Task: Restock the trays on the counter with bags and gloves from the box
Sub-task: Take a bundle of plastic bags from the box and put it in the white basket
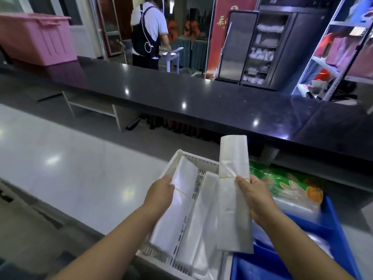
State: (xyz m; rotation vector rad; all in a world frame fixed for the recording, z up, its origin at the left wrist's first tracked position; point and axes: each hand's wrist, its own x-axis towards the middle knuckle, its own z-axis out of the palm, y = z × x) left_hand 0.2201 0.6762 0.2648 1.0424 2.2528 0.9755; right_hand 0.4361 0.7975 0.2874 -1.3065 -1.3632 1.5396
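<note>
Over the tray [177, 153], left hand [159, 195] and right hand [256, 197] both clutch bag bundles [232, 209] (rubber-banded)

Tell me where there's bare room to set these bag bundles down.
Bare: the white counter left of the white tray, and the black ledge behind it. Crowded: the tray already holds bags; the blue box at right is piled with packs.

a restaurant service area: long black counter [181, 93], glass-door cabinet [260, 49] of dishes, aproned worker [148, 33]
</note>
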